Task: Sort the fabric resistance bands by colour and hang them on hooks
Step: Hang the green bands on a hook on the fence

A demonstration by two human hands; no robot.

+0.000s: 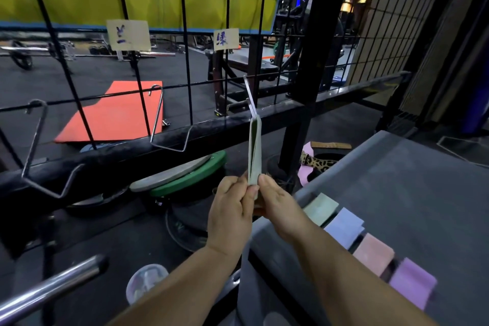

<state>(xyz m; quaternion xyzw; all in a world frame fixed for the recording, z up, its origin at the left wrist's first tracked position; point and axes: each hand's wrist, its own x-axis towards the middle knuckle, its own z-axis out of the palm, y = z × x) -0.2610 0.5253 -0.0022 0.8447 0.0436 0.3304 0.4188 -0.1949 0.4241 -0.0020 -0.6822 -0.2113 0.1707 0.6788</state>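
Note:
A pale green fabric band (255, 151) hangs looped over a metal hook (250, 95) on the black wire grid, below a paper label (225, 39). My left hand (230, 209) and my right hand (277, 204) both pinch the band's lower end. On the grey surface (412, 182) at right lie more folded bands in a row: a green one (320, 208), a light blue one (344, 227), a pink one (373, 254) and a purple one (412, 286). Two bare hooks (169, 116) (45, 151) hang further left, one below a second label (128, 34).
Weight plates (182, 174) lie stacked on the floor under the grid's black bar (132, 153). A chrome bar (53, 288) crosses the lower left, with a clear lidded cup (145, 283) beside it. A leopard-print band (316, 163) and an orange mat (113, 114) lie beyond.

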